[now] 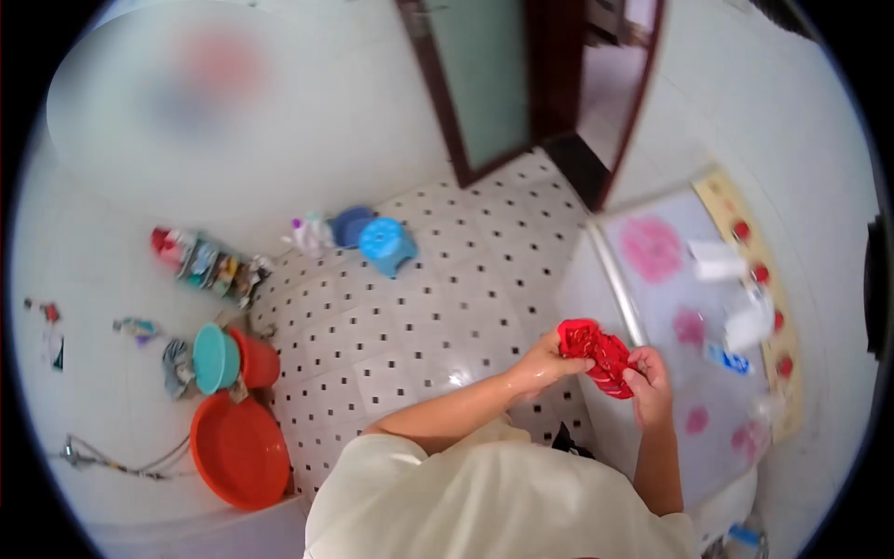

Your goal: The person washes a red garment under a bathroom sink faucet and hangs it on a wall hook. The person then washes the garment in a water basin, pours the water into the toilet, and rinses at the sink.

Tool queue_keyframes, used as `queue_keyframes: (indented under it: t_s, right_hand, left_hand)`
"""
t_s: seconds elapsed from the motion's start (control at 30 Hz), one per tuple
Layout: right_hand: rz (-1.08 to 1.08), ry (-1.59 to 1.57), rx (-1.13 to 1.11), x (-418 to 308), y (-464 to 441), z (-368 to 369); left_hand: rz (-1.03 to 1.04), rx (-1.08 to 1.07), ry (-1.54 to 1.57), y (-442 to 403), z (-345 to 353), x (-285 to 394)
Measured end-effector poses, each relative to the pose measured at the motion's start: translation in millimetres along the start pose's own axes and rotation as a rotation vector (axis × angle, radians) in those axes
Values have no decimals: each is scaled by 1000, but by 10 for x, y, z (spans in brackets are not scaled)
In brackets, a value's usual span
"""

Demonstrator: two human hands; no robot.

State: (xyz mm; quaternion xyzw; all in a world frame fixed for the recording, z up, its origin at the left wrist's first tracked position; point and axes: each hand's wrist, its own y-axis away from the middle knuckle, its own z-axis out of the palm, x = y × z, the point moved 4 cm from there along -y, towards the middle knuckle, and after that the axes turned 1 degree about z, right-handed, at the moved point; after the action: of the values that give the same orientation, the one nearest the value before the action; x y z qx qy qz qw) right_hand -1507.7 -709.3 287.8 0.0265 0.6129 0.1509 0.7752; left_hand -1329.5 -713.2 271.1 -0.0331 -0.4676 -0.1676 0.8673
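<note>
Bunched red cloth (596,358) hangs between my two hands in front of my body, crumpled and glossy as if wet. At its left end my left hand (543,367) is closed on it, with drops shining on the wrist. On the other side my right hand (649,386) pinches the cloth's right edge between thumb and fingers. What kind of item the cloth is, I cannot tell. Below and to the right lies the patterned washing machine lid or counter top (666,317), printed with pink flowers; the cloth is held near its left edge.
A blue stool (387,246) and a dark blue basin (352,226) stand on the dotted tile floor. To the left are a large red basin (240,451), a teal bucket (215,359), a red bucket (256,358) and a loaded rack (214,265). A glass door (475,79) stands ajar.
</note>
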Motion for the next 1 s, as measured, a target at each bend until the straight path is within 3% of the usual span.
queue_keyframes:
  t_s: [0.13, 0.2, 0.37, 0.5, 0.57, 0.63, 0.67, 0.73, 0.83, 0.87, 0.97, 1.0]
  right_hand:
    - [126, 136, -323, 119, -626, 936]
    - [101, 132, -376, 147, -843, 1193]
    - [-42, 26, -427, 36, -1505, 1674]
    - [68, -297, -547, -595, -1822, 2313]
    - [99, -427, -708, -884, -1981, 2568]
    - [70, -228, -868, -838, -2472, 2639]
    - [65, -130, -938, -725, -2723, 2686]
    - [65, 16, -699, -383, -3562, 3002]
    - [193, -205, -746, -508, -3869, 3510]
    - [212, -246, -792, -618, -3894, 3716]
    - [212, -366, -886, -752, -4167, 4362]
    - [198, -375, -1023, -716, -4236, 4587]
  left_hand:
    - [39, 104, 175, 398, -644, 645]
    - [37, 155, 270, 540, -952, 818]
    - [105, 551, 7, 743, -1432, 1288]
    - [197, 541, -63, 740, -1748, 1715]
    - [305, 428, -67, 666, -1918, 1909]
    - [429, 368, -18, 555, -2169, 2089]
    - [417, 440, -40, 486, -2288, 2238]
    - [365, 713, -4, 365, -2766, 2356]
    - [571, 840, 183, 330, -3187, 2776]
    - [600, 782, 179, 369, -3265, 2943]
    - [669, 940, 72, 603, -3701, 3227]
    - [654, 926, 54, 717, -3796, 3346]
